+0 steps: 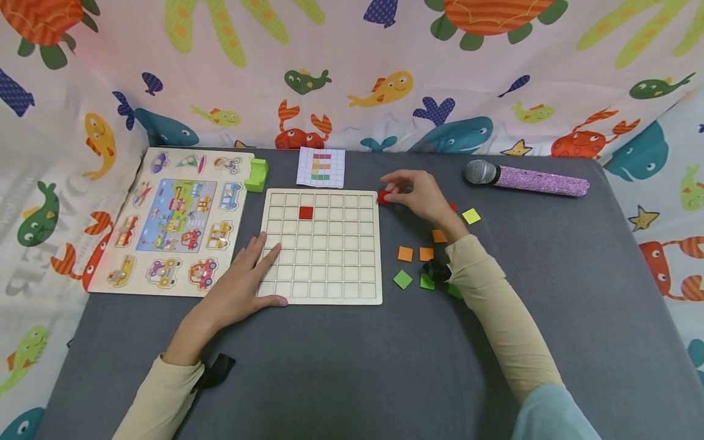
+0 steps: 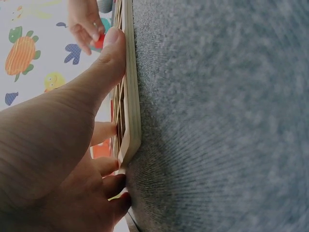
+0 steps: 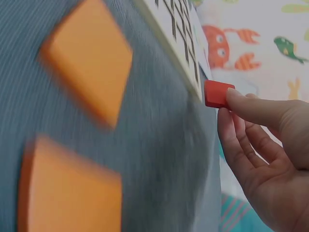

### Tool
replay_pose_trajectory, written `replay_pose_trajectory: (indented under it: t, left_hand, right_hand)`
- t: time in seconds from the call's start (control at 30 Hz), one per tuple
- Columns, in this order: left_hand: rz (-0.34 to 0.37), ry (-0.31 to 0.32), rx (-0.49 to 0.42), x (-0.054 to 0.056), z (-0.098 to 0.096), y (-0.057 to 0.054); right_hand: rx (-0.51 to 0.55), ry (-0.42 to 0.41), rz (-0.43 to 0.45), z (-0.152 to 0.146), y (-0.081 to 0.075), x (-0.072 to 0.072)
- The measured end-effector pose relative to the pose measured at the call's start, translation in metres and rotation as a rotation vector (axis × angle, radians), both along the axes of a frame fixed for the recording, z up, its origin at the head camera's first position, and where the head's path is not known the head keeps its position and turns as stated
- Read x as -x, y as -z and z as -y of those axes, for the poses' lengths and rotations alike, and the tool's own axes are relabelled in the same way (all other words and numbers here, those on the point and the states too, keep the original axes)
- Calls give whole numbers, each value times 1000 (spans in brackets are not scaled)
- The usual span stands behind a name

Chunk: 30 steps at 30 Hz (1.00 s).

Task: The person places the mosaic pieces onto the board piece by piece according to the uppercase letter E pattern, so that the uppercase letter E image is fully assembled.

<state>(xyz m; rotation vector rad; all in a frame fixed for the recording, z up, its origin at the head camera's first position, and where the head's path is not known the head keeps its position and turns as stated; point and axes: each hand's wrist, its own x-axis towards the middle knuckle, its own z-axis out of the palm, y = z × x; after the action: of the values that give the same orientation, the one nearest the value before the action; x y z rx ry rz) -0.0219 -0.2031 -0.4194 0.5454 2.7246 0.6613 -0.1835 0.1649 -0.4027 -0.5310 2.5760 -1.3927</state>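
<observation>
A pale wooden grid board (image 1: 339, 256) lies on the grey table, with one red square tile (image 1: 305, 212) in a cell of its second row. My left hand (image 1: 236, 282) rests along the board's left edge, fingers spread over it and thumb on the near edge. Between thumb and fingers of my right hand (image 1: 416, 194) I pinch another red tile (image 3: 216, 94), just off the board's upper right side. Orange tiles (image 1: 405, 253), green tiles (image 1: 403, 279) and a yellow tile (image 1: 471, 216) lie right of the board. My right forearm partly covers some of them.
A vehicle picture puzzle (image 1: 147, 269) lies at the left, with a green plastic piece (image 1: 256, 175) at its upper right corner. Behind the board is a printed pattern card (image 1: 333, 167). A glittery pink microphone (image 1: 541, 181) lies at the back right, before a sea-animal curtain (image 1: 352, 73).
</observation>
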Motion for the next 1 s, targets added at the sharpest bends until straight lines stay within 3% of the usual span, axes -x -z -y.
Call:
replay_pose_trajectory:
  t: [0.5,1.0]
  left_hand:
    - [-20,1,-15,-1,0,1]
    - [-21,0,-21,0,0,0]
  right_hand:
    - [83,-76,48,74,7,1]
    - [64,-126,77,109,12,-3]
